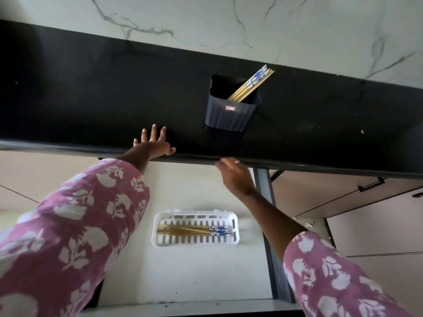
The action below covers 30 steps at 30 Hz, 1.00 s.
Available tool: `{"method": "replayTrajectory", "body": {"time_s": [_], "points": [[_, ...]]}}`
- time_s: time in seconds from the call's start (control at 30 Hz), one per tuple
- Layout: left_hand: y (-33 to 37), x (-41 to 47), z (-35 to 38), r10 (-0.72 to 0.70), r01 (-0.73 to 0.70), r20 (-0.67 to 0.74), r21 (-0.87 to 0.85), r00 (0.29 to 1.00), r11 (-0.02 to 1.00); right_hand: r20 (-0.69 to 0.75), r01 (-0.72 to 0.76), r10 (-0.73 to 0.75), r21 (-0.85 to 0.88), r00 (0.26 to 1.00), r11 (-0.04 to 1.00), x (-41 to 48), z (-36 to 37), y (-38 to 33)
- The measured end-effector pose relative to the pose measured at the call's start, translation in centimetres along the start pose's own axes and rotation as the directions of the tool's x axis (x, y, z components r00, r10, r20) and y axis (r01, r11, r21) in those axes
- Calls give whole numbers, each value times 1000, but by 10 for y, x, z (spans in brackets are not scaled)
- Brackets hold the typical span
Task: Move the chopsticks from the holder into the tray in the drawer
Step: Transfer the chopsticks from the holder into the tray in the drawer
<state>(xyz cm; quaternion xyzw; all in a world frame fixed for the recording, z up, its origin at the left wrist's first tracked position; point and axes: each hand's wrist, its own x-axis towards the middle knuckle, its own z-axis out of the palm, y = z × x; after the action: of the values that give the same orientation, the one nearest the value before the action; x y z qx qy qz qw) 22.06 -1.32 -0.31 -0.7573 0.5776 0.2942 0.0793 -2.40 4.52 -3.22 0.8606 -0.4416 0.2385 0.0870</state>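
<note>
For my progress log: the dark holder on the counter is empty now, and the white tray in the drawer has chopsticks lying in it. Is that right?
Not quite. The head view shows the dark holder is not empty: a bundle of chopsticks leans inside it. The rest stands: the white tray in the drawer has tray chopsticks lying in it.

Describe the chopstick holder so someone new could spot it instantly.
Find the black countertop below the marble wall. On it, right of centre, stands the dark ribbed holder. It alone has a red label and blue-patterned chopsticks leaning out.
</note>
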Motion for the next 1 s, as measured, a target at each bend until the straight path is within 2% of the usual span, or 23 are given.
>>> {"method": "replayTrajectory", "body": {"time_s": [0.1,0.2,0.33,0.4,0.43,0.53,0.63,0.73,0.8,1.0], "points": [[8,2,-2,-62,61,9,47,998,997,-212,0,-16,-74,977,997,40,-15,28],[12,5,-5,-83,81,25,70,996,994,-368,-77,32,-110,929,991,79,-31,55],[12,4,-7,-87,82,57,91,995,993,-405,-265,214,-73,889,961,125,-47,86],[11,2,-10,-78,72,72,78,994,994,-328,-391,362,-27,873,920,145,-56,98],[11,2,-11,-69,64,82,61,994,996,-272,-498,480,6,834,867,154,-59,104],[11,1,-15,-51,53,117,-15,992,998,-150,-751,766,151,626,643,174,-62,126],[9,2,-16,-33,48,146,-102,989,994,-16,-827,877,324,481,460,186,-59,139],[9,2,-18,-19,40,155,-129,988,991,109,-825,939,517,327,227,192,-49,149],[9,3,-18,-20,40,157,-125,987,991,170,-811,942,567,289,146,194,-43,152],[8,7,-17,-26,40,151,-94,988,995,229,-724,934,689,273,43,195,-36,154]]}}
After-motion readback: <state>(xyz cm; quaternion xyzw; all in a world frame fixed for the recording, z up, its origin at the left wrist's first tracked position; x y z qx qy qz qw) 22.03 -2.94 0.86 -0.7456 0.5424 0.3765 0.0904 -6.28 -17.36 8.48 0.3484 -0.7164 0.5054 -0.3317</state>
